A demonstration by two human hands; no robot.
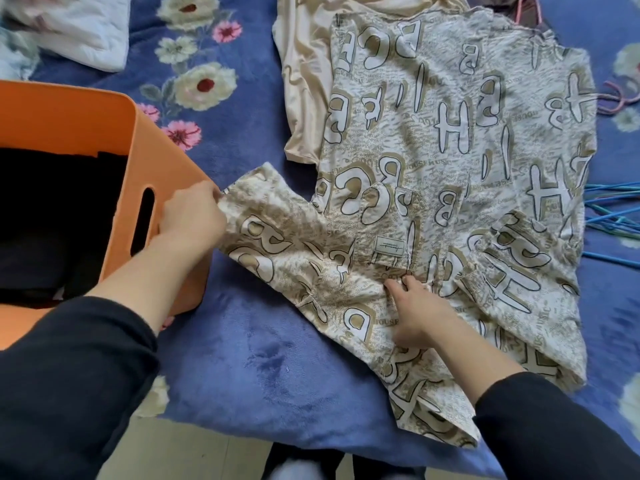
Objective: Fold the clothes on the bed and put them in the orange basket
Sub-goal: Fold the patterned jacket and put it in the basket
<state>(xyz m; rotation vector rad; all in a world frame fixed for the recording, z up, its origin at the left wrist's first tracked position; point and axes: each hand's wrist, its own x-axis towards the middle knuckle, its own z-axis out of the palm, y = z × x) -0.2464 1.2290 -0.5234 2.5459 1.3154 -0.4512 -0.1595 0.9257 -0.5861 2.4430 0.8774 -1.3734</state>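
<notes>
The shirt [450, 140] lies spread on the bed [263, 341], partly over a beige garment [304, 81]. The left hand [194, 216] pinches its sleeve end in closed fingers, just beside the basket [69, 112], which holds dark clothes [52, 220]. The right hand [419, 313], fingers curled, pinches cloth by the pocket. Hangers [609, 209] lie at the right.

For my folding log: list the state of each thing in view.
Shirt: spread out, unfolded, on bed.
Beige garment: unfolded, partly under shirt.
Basket: holds dark clothes.
Left hand: pinches sleeve end.
Right hand: pinches shirt by pocket.
Hangers: lying on bed.
</notes>
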